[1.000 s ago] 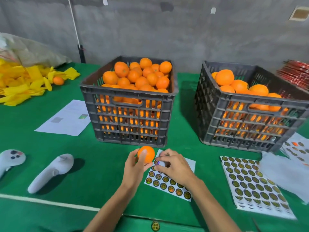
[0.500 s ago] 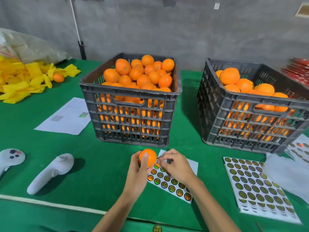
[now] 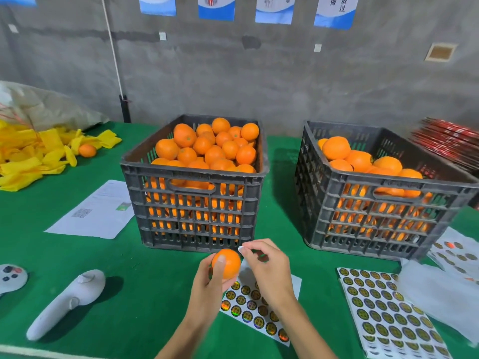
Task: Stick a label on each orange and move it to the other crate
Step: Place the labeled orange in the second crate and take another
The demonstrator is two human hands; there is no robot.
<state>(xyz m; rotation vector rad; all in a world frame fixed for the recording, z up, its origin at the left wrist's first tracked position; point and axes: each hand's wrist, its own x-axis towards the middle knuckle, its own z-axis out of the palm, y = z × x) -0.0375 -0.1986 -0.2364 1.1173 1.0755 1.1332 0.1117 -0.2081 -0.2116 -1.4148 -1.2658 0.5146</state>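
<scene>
My left hand grips an orange just above the green table, in front of the left crate. My right hand hovers beside the orange, thumb and forefinger pinching a small round label at its upper right. Under both hands lies a label sheet with rows of shiny round stickers. The left crate is heaped with oranges. The right crate holds oranges too, filled lower.
A second, fuller label sheet lies at the right with clear plastic beside it. Two white controllers rest at the left front. A paper sheet, yellow wrappers and a loose orange lie at the left.
My right hand has lifted off the label sheet with a label and come up beside the orange. My left hand raised the orange slightly. The camera tilted up.
</scene>
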